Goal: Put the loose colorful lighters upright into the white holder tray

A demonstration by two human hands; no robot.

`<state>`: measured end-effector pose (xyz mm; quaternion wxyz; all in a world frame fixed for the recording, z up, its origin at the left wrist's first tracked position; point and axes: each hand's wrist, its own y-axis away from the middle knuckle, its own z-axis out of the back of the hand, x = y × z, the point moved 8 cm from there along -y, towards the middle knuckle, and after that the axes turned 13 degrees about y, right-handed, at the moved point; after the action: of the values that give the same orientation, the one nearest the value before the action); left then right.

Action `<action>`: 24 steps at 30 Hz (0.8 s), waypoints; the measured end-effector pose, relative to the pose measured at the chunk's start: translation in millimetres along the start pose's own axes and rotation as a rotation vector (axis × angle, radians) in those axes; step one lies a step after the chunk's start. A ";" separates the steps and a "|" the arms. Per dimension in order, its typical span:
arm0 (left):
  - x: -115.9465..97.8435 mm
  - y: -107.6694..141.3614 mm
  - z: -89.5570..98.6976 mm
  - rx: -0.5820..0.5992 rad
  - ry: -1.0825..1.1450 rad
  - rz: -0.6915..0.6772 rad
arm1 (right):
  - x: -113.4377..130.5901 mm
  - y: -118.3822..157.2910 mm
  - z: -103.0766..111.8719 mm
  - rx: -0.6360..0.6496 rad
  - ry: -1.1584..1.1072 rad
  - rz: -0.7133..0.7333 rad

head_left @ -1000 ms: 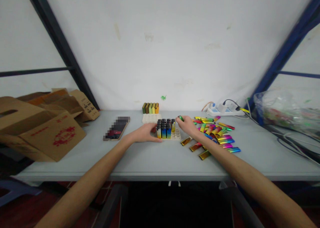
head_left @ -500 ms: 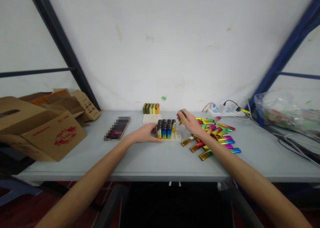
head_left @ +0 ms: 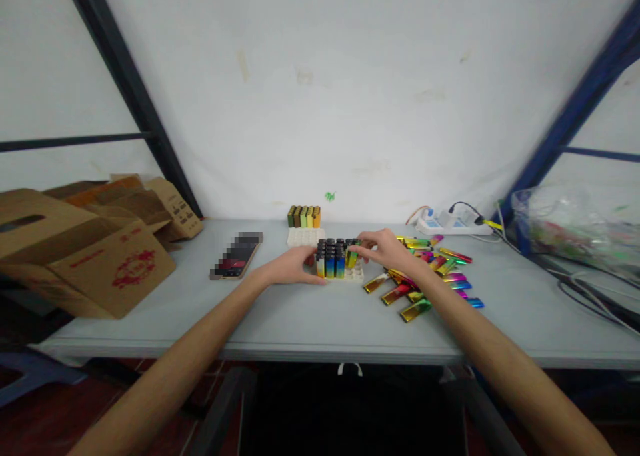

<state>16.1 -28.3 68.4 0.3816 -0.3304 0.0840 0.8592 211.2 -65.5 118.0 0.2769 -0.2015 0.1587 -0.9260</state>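
Several black-topped lighters stand upright in rows in a white tray. My left hand is at the tray's left side, thumb and fingers apart around its corner. At the right side of the rows, my right hand pinches a yellow lighter, which tilts slightly over the tray. Right of the tray lies a loose pile of shiny multicoloured lighters, partly under my right forearm.
Behind stands a second white tray with green to orange lighters. A phone and cardboard boxes are left; a power strip, cables and a plastic bag are right.
My right hand has moved down and left with the lighter, from above the pile's edge to the tray. My left hand stays at the tray's left side.
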 end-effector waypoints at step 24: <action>1.3 0.4 1.2 -0.025 0.006 -0.005 | -1.9 -2.4 -15.2 0.162 0.181 0.055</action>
<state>14.6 -27.4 68.5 0.3794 -0.3379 0.0735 0.8582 204.6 -59.8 105.2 0.3023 -0.0895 0.1132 -0.9422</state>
